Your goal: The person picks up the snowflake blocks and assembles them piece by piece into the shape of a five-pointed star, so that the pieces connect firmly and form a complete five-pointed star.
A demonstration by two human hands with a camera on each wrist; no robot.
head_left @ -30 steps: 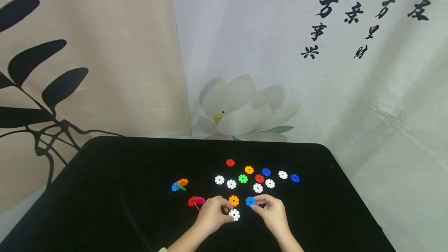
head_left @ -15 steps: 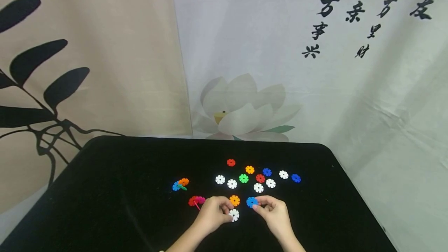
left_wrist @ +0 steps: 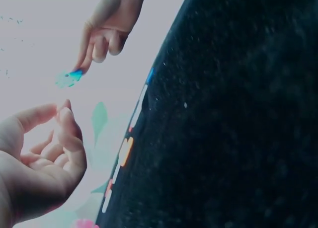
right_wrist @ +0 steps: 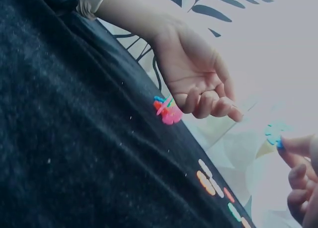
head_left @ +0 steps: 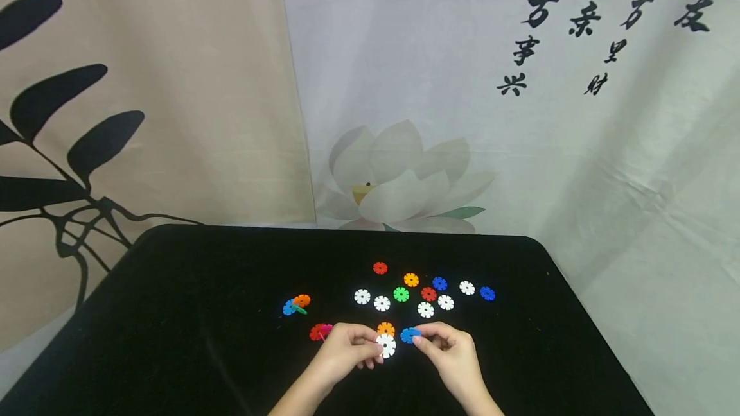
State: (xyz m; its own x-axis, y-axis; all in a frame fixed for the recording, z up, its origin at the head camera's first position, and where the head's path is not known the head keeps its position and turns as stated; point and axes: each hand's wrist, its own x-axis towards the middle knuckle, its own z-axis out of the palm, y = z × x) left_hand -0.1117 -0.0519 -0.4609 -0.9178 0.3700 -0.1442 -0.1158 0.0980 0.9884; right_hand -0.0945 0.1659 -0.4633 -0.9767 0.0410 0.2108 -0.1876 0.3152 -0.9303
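Note:
In the head view my left hand (head_left: 345,353) pinches a white snowflake disc (head_left: 386,346) between thumb and fingers, its notched face toward the camera. Opposite it, my right hand (head_left: 449,353) pinches a light blue snowflake disc (head_left: 410,336) by its right edge. A small gap separates the two discs. Just behind the white one lies an orange snowflake disc (head_left: 385,329), partly covered by it. The blue disc (left_wrist: 68,79) also shows in the left wrist view at the fingertips of my right hand (left_wrist: 112,27). There the white disc is lost against the pale background.
Several loose discs, such as a green one (head_left: 401,294) and a red one (head_left: 379,268), lie farther back on the black cloth-covered table (head_left: 202,268). To the left are two joined clusters, one blue, orange and green (head_left: 297,304), one red and pink (head_left: 320,332). A printed curtain (head_left: 231,82) hangs behind.
My left hand has lifted the white disc slightly, so it now overlaps the orange one. My right hand has brought the blue disc a little left and tilted it.

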